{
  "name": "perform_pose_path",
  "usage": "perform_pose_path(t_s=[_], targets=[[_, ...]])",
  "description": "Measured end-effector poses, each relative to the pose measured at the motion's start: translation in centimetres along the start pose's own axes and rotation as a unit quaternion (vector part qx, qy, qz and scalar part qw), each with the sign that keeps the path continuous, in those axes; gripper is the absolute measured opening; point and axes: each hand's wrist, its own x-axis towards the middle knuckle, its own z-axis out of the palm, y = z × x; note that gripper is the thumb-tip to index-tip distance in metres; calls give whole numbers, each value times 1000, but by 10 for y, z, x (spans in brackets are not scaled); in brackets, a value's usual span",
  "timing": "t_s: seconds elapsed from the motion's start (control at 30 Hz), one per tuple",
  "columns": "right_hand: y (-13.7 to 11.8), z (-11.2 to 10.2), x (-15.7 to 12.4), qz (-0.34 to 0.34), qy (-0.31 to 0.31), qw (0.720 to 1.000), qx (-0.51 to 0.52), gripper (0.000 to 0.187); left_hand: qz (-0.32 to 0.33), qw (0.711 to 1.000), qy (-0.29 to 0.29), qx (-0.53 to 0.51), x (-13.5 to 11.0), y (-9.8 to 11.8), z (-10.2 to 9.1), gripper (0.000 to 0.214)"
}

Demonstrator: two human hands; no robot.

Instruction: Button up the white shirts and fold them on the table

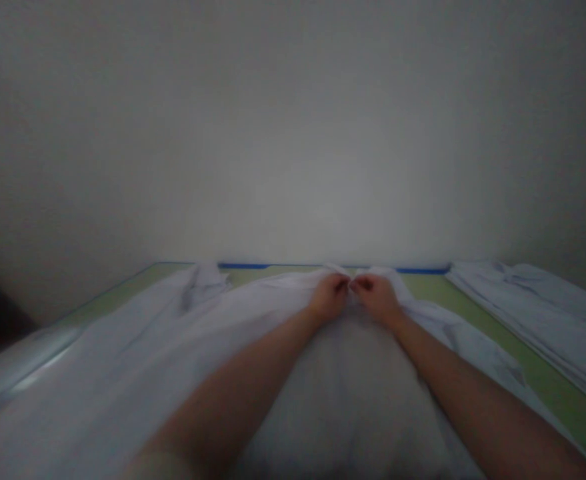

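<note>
A white shirt (353, 387) lies spread over a green table, its collar end toward the far edge. Both of my hands meet at that collar. My left hand (331, 295) is closed, with thumb and fingers pinching the cloth at the neck opening. Right beside it, my right hand (377, 298) pinches the other side of the same opening. The fingertips almost touch; whether a button sits between them is too blurred to tell. White cloth spreads out to both sides of my forearms.
On the right, folded white garments (537, 307) lie stacked on the green tabletop (537, 367). Blue edging (423, 271) runs along the far side, against a plain wall (293, 133). A shiny, pale, clear-looking sheet or bag (37, 370) lies at the left.
</note>
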Motion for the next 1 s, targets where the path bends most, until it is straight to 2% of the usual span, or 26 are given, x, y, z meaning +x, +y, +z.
perform_pose_path(t_s=[0.1,0.23,0.33,0.43,0.6,0.73,0.9,1.0], targets=[[-2,2,-3,-27,32,998,-45,24,-63,994,15,-93,1,-3,7,21],[-3,3,-5,-77,42,989,-117,18,-160,968,53,-189,5,-7,19,23],[-3,2,-5,-96,42,984,-142,18,-195,950,74,-234,7,-6,23,23],[-2,1,-4,-102,40,983,-147,18,-209,940,71,-259,7,-3,19,23],[1,-2,1,-91,36,990,-103,19,-160,965,3,-208,9,4,3,25],[2,-6,7,-36,14,999,-20,18,-102,984,-29,-141,11,6,-6,28],[1,-6,13,68,-25,986,148,19,-53,994,-13,-90,14,-1,-5,26],[1,1,13,110,-20,974,195,25,-36,996,50,-63,13,-4,-2,19]])
